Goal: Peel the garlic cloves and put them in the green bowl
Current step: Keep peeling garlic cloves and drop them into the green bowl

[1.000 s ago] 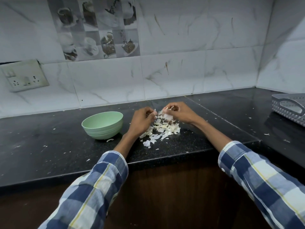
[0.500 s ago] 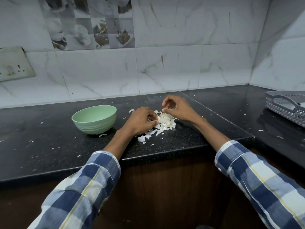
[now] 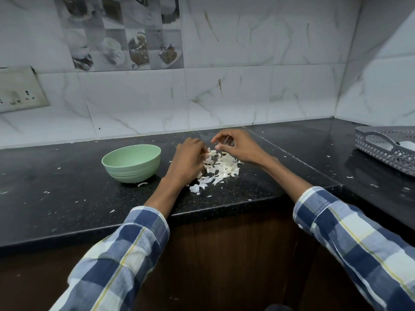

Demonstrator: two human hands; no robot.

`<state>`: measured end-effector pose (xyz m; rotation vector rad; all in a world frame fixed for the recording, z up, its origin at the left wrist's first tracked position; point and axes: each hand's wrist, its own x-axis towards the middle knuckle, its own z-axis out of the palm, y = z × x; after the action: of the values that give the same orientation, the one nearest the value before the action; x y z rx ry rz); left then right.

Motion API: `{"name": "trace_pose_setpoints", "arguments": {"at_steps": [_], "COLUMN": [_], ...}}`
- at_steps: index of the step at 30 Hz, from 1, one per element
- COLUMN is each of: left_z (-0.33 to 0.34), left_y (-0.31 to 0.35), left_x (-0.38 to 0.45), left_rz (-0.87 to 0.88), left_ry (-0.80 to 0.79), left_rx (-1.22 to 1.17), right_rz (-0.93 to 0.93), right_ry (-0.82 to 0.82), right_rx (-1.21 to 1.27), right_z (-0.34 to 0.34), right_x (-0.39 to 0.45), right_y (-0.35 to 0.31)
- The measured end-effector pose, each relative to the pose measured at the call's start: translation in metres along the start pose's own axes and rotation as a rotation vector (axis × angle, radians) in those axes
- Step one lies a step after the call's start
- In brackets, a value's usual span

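The left hand [image 3: 188,160] has curled fingers at the pile of garlic peels [image 3: 219,168]; what it pinches, I cannot tell. The right hand [image 3: 238,147] hovers loosely curled over the pile, probably searching cloves. The green bowl [image 3: 132,163] stands just beside on the surface [image 3: 67,198], easy to reach.

Both hands [image 3: 188,158] [image 3: 238,147] over garlic peels [image 3: 221,167], green bowl [image 3: 132,162] beside; grip unclear.

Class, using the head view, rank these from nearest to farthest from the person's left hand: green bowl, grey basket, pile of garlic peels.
From the left hand:
1. Pile of garlic peels, touching its right side.
2. Green bowl, to its left.
3. Grey basket, far right.
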<state>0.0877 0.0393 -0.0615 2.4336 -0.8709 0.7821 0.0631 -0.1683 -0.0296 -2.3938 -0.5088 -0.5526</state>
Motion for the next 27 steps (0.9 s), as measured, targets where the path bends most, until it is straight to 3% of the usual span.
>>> {"name": "trace_pose_setpoints", "arguments": {"at_steps": [5, 14, 19, 23, 27], "left_z": [-0.006, -0.009, -0.005, -0.005, -0.005], "left_y": [0.005, 0.003, 0.003, 0.002, 0.004], "left_x": [-0.002, -0.005, -0.005, -0.005, -0.003], "left_rz": [0.033, -0.080, -0.076, -0.081, -0.097], "left_ry": [0.095, 0.217, 0.200, 0.204, 0.212], "left_rx": [-0.118, -0.053, -0.046, -0.085, -0.215], "right_rz": [-0.031, 0.046, 0.034, -0.032, -0.029], "right_ry": [-0.070, -0.131, -0.130, -0.038, -0.044], "right_rx": [-0.020, -0.035, -0.061, 0.003, 0.062], "right_z": [0.003, -0.001, -0.004, -0.009, -0.010], "right_x": [0.005, 0.008, 0.010, 0.007, 0.007], "right_y": [-0.013, -0.003, -0.012, -0.022, -0.026]}}
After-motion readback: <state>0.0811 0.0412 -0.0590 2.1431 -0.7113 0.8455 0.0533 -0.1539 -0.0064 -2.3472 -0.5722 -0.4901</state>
